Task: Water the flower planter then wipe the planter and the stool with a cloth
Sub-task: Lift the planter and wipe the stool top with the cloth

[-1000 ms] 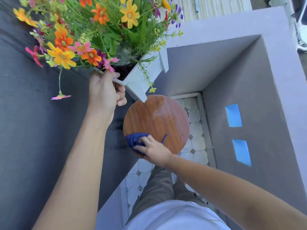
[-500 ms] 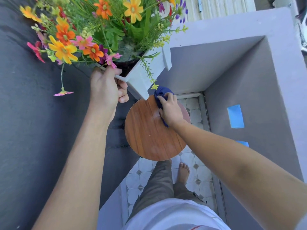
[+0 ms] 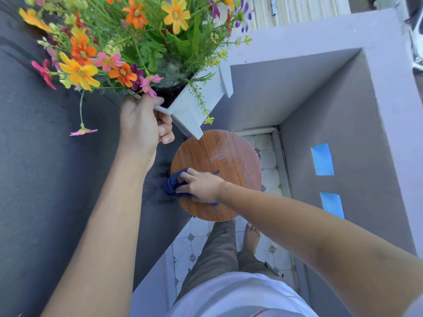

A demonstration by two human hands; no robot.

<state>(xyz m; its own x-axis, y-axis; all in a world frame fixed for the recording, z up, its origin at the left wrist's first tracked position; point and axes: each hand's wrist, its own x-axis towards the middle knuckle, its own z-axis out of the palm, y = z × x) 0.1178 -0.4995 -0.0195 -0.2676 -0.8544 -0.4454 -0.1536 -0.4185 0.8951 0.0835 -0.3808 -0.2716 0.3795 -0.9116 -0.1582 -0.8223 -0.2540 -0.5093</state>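
Now cloth (image 3: 172,184) overhanging stool (image 3: 229,156) edge

A dark grey wall (image 3: 41,179) fills the left side, its surface rough and matte. Opposite, a paler grey wall (image 3: 357,143) runs down the right, meeting a short back wall (image 3: 274,92) at a corner to form a narrow recess. A broad flat ledge (image 3: 320,33) caps both pale walls. Two blue patches (image 3: 322,159) sit on the right wall, one above the other. The floor (image 3: 267,161) is laid with white octagonal tiles with small grey diamonds between them. A pale strip (image 3: 283,161) edges the floor along the right wall. Beyond the ledge, at the top, lies a ribbed pale surface (image 3: 297,8). Daylight is bright and even.
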